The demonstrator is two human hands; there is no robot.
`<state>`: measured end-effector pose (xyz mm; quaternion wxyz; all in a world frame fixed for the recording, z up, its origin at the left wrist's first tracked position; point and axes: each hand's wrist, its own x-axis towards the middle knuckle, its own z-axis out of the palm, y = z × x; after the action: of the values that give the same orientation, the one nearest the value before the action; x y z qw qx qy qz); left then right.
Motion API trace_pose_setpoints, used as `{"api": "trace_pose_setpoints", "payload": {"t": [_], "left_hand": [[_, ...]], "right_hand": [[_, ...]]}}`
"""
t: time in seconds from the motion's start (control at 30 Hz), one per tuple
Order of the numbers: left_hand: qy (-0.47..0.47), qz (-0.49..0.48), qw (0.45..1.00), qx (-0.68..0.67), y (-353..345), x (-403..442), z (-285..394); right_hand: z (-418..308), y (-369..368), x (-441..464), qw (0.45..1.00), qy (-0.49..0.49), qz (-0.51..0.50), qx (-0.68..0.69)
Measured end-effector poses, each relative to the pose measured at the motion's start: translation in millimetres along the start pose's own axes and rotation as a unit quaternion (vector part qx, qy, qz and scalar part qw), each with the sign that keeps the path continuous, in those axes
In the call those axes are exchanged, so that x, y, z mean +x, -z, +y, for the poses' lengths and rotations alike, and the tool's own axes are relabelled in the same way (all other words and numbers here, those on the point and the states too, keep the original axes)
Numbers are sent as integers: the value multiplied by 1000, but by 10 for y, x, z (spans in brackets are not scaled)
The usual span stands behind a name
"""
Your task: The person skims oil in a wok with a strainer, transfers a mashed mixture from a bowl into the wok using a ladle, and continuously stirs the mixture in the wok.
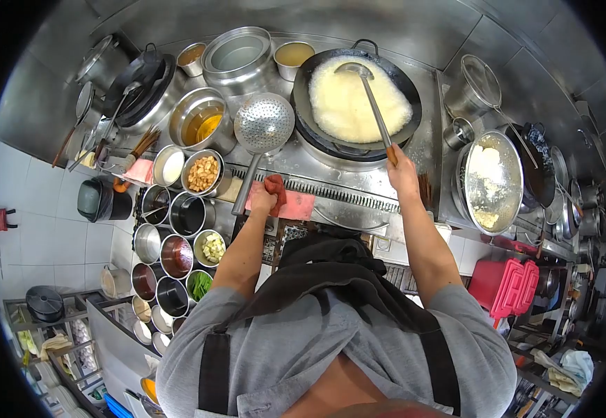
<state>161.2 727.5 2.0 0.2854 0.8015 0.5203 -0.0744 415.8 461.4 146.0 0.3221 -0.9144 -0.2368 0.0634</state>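
My right hand is closed round the wooden end of a long-handled ladle. The ladle's bowl rests in pale yellow, foamy contents that fill much of a large black wok on the stove. My left hand is closed on a red cloth, beside the handle of a perforated metal skimmer. The skimmer lies left of the wok with its handle pointing toward me. Whether my fingers also touch that handle is hard to tell. A pink cloth lies flat right of my left hand.
Left of the skimmer stand a pot with yellow liquid, a container of brown cubes and several containers of ingredients. A metal bowl with pale food sits at the right, above a red bin. A large metal pot stands behind.
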Motion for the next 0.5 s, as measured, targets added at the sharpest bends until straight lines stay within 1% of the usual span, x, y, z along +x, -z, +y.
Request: {"api": "trace_pose_setpoints", "payload": {"t": [0.03,0.07,0.13,0.2,0.27,0.3,0.37,0.4,0.43,0.47,0.5], "left_hand": [[-6,2,1000,-2,48,-49,49],[-8,3,1000,1,51,-61,57],[-7,13,1000,-18,15,-41,21],[-13,16,1000,-21,-24,2,-20],[-53,47,997,-13,-74,23,-86],[-50,44,998,-15,-81,18,-98],[-50,30,998,-29,-71,19,-89],[-49,26,998,-29,-123,67,-128],[-45,44,998,-24,-213,147,-196],[-42,62,997,-18,-275,200,-234],[-33,42,998,-17,-232,181,-209]], "right_hand": [[-70,54,16,999,-49,-13,10],[-69,67,6,999,-50,-10,13],[-32,110,-28,999,-11,35,34],[46,235,-165,998,-17,34,55],[142,418,-408,995,-25,32,92],[197,529,-565,993,-28,33,111],[343,774,-874,990,-34,13,139],[292,937,-1056,984,-62,-4,164],[249,1090,-1231,978,-91,-19,189],[293,1181,-1395,978,-97,-18,186],[361,1269,-1550,983,-82,-34,161]]}}
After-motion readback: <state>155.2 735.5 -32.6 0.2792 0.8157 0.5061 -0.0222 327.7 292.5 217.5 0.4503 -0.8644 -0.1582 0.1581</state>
